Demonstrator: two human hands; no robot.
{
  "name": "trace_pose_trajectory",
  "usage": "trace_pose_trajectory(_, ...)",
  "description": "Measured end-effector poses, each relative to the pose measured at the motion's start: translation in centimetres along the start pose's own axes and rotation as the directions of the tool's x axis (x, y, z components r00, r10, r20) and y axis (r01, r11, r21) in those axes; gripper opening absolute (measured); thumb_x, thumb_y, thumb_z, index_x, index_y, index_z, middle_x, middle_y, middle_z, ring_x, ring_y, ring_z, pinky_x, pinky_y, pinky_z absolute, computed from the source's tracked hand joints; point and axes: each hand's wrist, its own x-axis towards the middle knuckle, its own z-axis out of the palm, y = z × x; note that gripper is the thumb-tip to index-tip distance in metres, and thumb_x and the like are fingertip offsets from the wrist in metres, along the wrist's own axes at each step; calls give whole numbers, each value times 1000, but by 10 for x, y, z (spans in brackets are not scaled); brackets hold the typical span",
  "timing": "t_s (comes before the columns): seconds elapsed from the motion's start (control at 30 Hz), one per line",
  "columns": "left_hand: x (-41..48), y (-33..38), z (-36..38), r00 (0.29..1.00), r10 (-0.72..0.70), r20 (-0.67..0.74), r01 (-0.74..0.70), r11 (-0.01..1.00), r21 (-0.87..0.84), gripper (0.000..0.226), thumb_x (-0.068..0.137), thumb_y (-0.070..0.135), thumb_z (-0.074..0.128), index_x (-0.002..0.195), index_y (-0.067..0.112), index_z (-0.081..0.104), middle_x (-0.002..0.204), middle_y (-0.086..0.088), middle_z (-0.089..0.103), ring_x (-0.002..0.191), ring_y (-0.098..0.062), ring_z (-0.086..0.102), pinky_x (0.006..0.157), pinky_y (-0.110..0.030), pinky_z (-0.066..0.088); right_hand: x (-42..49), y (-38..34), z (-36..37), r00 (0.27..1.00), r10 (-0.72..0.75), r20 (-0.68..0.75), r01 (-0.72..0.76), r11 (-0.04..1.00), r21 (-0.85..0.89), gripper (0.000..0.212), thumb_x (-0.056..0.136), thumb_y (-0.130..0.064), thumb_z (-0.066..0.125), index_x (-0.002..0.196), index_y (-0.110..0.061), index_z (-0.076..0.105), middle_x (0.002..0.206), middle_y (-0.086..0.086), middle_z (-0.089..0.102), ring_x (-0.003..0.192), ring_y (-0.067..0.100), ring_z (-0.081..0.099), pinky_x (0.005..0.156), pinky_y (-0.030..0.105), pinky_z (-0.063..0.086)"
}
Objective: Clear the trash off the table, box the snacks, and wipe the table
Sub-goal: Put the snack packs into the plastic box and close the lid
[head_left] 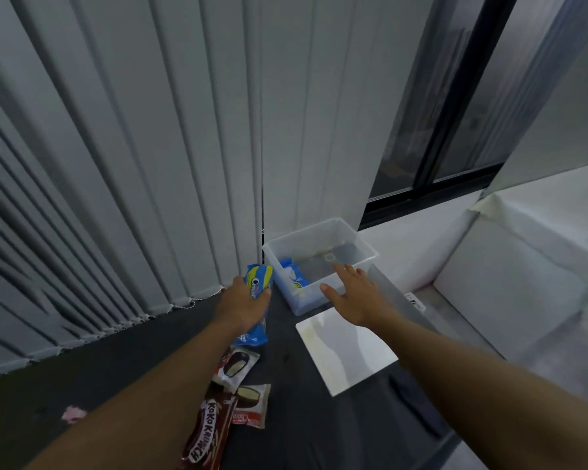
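Blue pack (259, 283) sat in the left hand (243, 300), fingers curled round. Right hand (352, 296), fingers spread at 3 o'clock, likely steadied the box (319, 237).

The Koko Krunch packet (206, 432) is cut off by the bottom edge.

Grey vertical blinds (133, 164), dark-framed window (455, 113) at rt, white sill (421, 232), dim light

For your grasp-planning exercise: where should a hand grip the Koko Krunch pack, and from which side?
The Koko Krunch pack lies flat and long: pinch across its narrow middle from above-right, since the left forearm overlaps its left edge.
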Motion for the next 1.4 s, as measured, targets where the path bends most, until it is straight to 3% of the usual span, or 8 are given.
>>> trace_pose_trajectory(0.3,37,50,41,998,-63,-26,60,993,-99,40,94,49,61,113,15,51,107,-5,63,92,-24,63,72,-32,45,75,60,-26,988,-149,42,151,988,-42,67,95,-66,39,152,-34,23,161,1,29,146,31,29,114,59,31)
trace_pose_trajectory(0.4,54,69,56,995,-71,-70,62,990,-127,27,93,44,64,98,19,55,97,-2,63,84,-18,62,67,-29,45,111,77,-30,981,-185,53,188,980,-61,68,93,-67,39,150,-32,27,159,1,31,144,31,31,113,59,32)
trace_pose_trajectory(0.5,69,88,71,990,-90,-113,73,986,-148,26,95,36,64,80,27,45,80,8,56,67,-1,52,52,-19,37,144,89,-34,978,-202,59,207,972,-108,71,91,-70,37,150,-32,26,160,4,27,144,32,28,113,57,31)
trace_pose_trajectory(0.6,84,97,84,985,-118,-122,97,982,-164,23,96,38,63,92,18,52,84,5,57,67,0,51,47,-13,34,173,99,-39,973,-215,84,223,969,-103,75,93,-68,41,154,-31,19,166,6,11,150,33,15,116,57,27)
trace_pose_trajectory(0.87,120,106,105,975,-178,-130,167,982,-92,34,95,45,61,107,17,47,101,-1,63,76,-8,58,55,-20,39,217,116,-19,956,-214,202,238,966,-102,103,86,-73,49,157,-26,-9,165,1,-17,152,37,6,120,54,23)
trace_pose_trajectory(1.07,158,111,127,966,-236,-102,238,971,11,41,92,50,59,109,18,41,106,-5,59,92,-24,61,72,-35,53,220,117,-8,966,-239,102,252,958,-136,100,86,-73,45,157,-25,-5,165,-7,-14,136,33,38,102,46,46)
trace_pose_trajectory(1.13,173,112,139,967,-238,-94,245,966,77,43,90,51,60,108,17,40,111,-10,60,99,-31,61,85,-41,52,221,118,-6,962,-260,84,271,950,-158,95,87,-72,43,156,-28,-5,164,-7,-14,134,33,40,97,45,50)
trace_pose_trajectory(1.4,212,111,185,963,-270,-8,265,940,213,72,93,55,57,138,4,32,139,-20,37,122,-42,52,95,-46,46,224,122,2,965,-261,26,261,948,-182,92,85,-75,44,156,-32,4,165,-6,-14,132,34,40,90,46,54)
